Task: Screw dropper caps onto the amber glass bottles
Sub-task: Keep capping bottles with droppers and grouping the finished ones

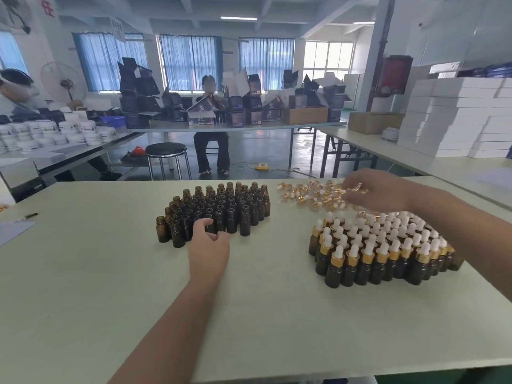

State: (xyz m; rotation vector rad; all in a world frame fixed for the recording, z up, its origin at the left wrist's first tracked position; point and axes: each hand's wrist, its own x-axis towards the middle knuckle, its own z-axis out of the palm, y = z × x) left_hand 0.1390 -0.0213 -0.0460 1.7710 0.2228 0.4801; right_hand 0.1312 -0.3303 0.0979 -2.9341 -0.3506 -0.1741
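Head view, right hand (379, 189) maybe pinching caps (307, 195)

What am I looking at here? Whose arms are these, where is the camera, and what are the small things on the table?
There is no machine: one camera sits on a person's head and looks forward and down, so the two arms are that person's own. On the pale table stand open brown bottles in the middle, bottles with white and gold dropper caps on the right, and a pile of loose caps behind those. The left hand reaches to the front open bottles; the right hand is in the loose caps. The picture does not show clearly whether either hand holds something.
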